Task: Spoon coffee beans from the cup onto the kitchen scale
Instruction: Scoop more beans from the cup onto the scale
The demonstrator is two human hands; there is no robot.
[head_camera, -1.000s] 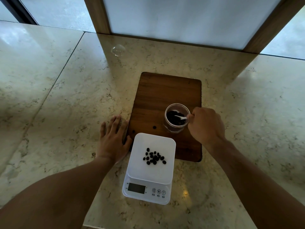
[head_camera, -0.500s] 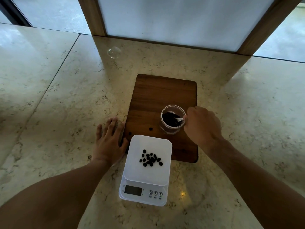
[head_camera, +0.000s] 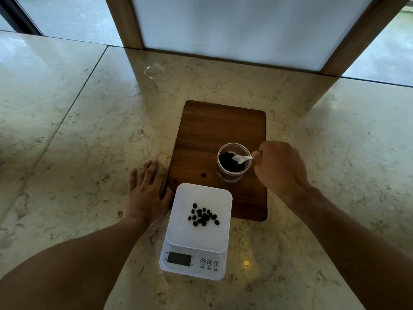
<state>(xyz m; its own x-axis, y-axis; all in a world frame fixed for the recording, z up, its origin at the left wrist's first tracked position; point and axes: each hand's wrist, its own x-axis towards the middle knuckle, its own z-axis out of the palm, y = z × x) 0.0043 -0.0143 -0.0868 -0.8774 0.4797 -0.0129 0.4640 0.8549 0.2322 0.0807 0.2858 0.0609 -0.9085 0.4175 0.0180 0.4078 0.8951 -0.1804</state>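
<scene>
The right hand (head_camera: 279, 166) is closed around the handle of a small white spoon (head_camera: 241, 158), whose bowl sits inside the clear cup (head_camera: 233, 162), over the dark coffee beans (head_camera: 228, 163) there. The cup stands on the wooden board (head_camera: 214, 133), toward its near right part. Near of the board, overlapping its near edge, the white kitchen scale (head_camera: 196, 233) carries a small cluster of beans (head_camera: 203, 215) on its platform. 2 stray beans (head_camera: 203, 175) lie on the board left of the cup. The left hand (head_camera: 146, 193) rests flat with fingers spread on the marble counter (head_camera: 78, 135), holding nothing, just left of the scale.
</scene>
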